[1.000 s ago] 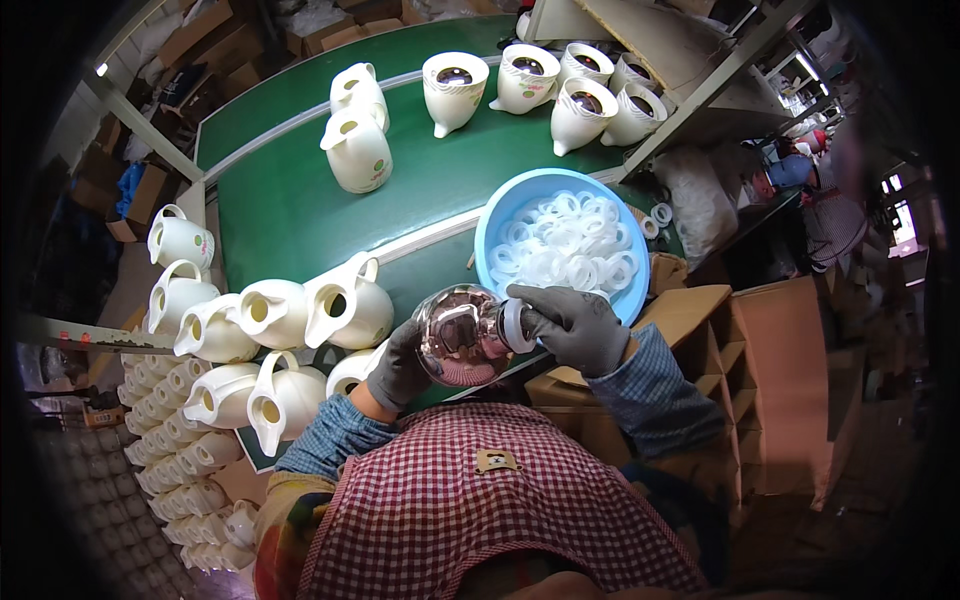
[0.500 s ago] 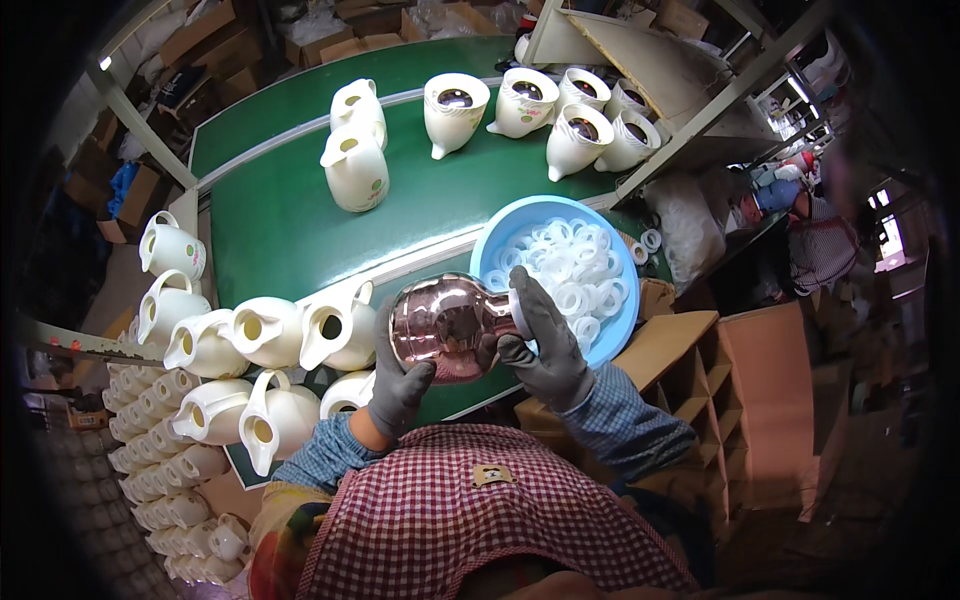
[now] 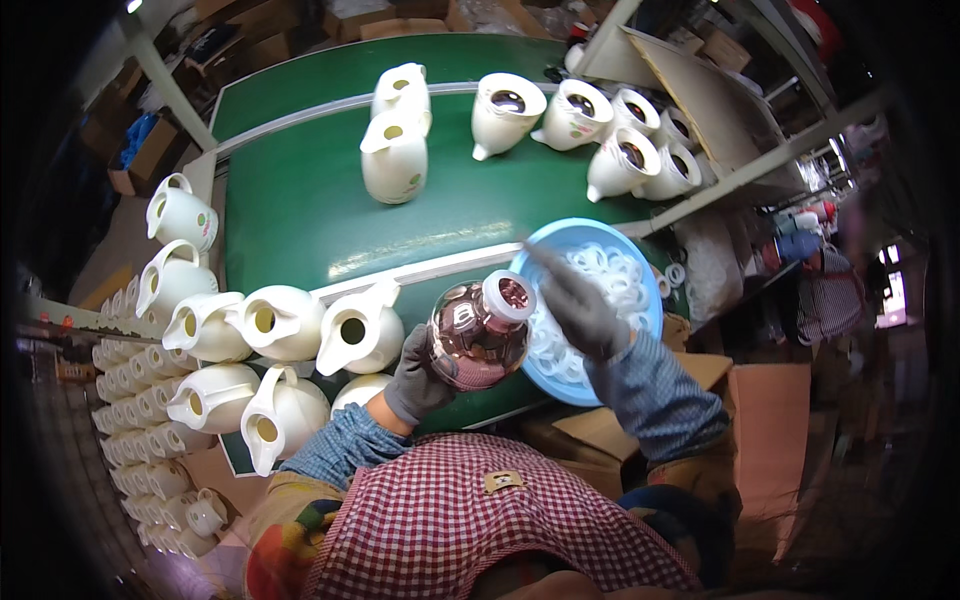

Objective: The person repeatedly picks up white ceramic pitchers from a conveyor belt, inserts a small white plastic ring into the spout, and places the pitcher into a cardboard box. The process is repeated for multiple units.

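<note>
My left hand (image 3: 417, 385), in a grey glove, is closed round a shiny copper-coloured flask liner (image 3: 470, 350), a rounded bottle with a narrow neck. Its mouth tilts up to the right, and a translucent white ring (image 3: 491, 290) sits around the neck. Just right of the neck, my gloved right hand (image 3: 585, 310) is apart from the liner, above the edge of a light blue basin (image 3: 650, 345). Its fingers are stretched out and somewhat blurred, with nothing visible in them. Many translucent plastic rings (image 3: 625, 290) fill the basin.
Cream jugs (image 3: 283, 325) crowd the left of the green table (image 3: 300, 225), with two more jugs (image 3: 395, 160) farther back. At the far right stand several upturned cream jug bodies (image 3: 505, 110) with dark shiny insides. Cardboard boxes (image 3: 765, 430) lie right of me; shelved jugs (image 3: 150, 430) stand lower left.
The liner has turned from lying sideways to mouth-up, still in my left hand. My right hand has let go of its neck and moved right, over the basin. The whole view has shifted slightly.
</note>
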Demonstrator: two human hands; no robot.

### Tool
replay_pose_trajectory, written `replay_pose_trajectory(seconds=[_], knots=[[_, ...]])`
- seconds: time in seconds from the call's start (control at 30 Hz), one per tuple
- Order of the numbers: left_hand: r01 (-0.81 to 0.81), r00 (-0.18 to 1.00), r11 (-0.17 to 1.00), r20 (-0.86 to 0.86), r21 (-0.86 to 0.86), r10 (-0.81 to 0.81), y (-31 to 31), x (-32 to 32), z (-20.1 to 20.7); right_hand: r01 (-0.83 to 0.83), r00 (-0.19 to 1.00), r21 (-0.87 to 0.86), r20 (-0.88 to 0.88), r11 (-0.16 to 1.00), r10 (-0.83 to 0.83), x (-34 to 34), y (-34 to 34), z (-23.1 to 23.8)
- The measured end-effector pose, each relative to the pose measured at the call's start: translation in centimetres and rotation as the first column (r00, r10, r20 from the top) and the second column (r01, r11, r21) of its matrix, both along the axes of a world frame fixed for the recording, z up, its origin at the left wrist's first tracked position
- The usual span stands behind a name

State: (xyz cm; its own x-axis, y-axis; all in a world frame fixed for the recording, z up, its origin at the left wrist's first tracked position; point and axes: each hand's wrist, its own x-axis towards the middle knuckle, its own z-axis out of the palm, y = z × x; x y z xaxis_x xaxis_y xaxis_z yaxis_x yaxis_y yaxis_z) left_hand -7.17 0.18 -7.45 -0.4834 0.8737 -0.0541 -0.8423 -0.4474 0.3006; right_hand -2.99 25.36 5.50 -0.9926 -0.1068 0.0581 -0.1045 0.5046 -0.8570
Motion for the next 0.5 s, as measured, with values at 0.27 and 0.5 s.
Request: replay_pose_trajectory(seconds=[0.27,0.5], knots=[[-0.180,0.894,0.973,-0.436,-0.147,0.100,-1.0,-1.4,-2.2,0.140,0.957,0.440,0.170,0.887,-0.235,-22.9,-3.9,-6.2],[-0.119,0.990,0.954,-0.045,0.277,0.136,-1.0,-1.8,-3.9,0.280,0.867,0.635,0.154,0.720,-0.473,-30.3,-7.3,-10.9]])
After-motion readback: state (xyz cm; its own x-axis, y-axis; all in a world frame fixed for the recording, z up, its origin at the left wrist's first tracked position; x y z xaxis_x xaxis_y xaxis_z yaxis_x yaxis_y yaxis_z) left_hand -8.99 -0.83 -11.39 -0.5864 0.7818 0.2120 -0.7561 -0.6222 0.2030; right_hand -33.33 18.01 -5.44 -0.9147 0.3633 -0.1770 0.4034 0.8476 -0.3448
